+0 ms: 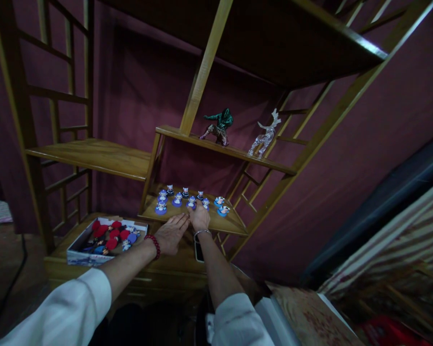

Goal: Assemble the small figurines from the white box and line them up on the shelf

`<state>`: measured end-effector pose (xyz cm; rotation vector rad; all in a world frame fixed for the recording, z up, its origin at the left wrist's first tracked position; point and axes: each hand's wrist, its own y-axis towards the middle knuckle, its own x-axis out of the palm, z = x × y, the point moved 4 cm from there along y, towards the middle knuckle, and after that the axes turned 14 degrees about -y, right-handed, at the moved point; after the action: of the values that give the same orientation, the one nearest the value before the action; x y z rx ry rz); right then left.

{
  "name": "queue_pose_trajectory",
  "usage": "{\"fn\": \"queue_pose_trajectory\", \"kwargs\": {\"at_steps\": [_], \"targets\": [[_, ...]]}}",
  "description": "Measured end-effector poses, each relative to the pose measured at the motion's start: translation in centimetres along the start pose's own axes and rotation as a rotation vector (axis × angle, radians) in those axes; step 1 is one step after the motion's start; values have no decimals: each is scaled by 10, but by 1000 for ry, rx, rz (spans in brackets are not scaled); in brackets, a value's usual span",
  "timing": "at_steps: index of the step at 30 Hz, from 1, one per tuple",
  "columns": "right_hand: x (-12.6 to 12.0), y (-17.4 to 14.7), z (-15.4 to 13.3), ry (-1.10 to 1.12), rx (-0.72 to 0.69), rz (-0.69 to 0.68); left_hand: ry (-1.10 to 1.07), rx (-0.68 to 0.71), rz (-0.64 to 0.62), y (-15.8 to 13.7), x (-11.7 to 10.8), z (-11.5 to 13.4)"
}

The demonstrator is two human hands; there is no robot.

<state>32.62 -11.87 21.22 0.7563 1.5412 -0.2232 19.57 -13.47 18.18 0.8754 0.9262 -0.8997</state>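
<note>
My right hand (199, 217) reaches onto the small lower shelf, its fingers closed around the base of a small purple figurine (191, 202). My left hand (171, 234) is just in front of the shelf edge with its fingers stretched out, holding nothing, close beside my right hand. More purple figurines stand about, such as one at the left front (160, 207) and one in the middle (177, 199). Behind them is a row of small dark-based figurines (185, 192). Two blue-based figurines (222, 211) stand at the right.
An open box (72, 253) with several red, blue and purple figurines sits at lower left. A phone-like object (199, 252) lies under my right wrist. Above, the upper shelf (238, 153) carries a green figure (222, 122) and a clear deer figurine (264, 137). Wooden posts frame the shelves.
</note>
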Motion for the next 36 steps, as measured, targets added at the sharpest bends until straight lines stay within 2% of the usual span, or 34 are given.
{"fn": "queue_pose_trajectory", "kwargs": {"at_steps": [15,25,30,36], "targets": [[-4,-4,-2,-28,29,-39,51,16,28,0,3,0],[-1,-9,1,3,14,31,74,-4,2,1,1,1],[0,-14,5,86,-17,115,82,-16,-3,1,2,2],[4,-15,19,342,-5,190,79,-38,-11,2,3,2]]}}
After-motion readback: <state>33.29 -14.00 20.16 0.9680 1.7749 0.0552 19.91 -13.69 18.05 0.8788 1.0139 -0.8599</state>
